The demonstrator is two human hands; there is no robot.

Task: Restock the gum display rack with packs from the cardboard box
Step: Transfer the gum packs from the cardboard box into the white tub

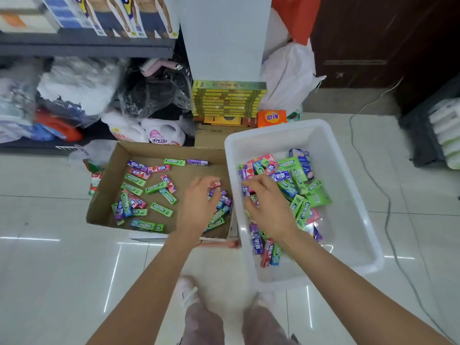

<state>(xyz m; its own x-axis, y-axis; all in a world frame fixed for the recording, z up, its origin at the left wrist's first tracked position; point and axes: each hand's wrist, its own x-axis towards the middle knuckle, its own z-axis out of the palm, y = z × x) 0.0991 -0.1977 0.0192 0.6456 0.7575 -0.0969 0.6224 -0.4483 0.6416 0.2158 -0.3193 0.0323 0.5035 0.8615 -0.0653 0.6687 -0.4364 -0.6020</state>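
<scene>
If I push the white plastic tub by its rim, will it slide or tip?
The white plastic tub would probably slide: it sits flat on glossy floor tiles. Tipping seems unlikely, since it is wide and low. It likely feels light; the gum packs cover only part of its bottom.

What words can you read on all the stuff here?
"DOUBLEMINT": on the green gum packs, upside down to the camera.
"奇强": on the orange packet.
"活力28": on the white detergent bottle, partly blurred.
Purple gum packs, pink gum packs and stacked yellow boxes: print too blurred to read.
</scene>
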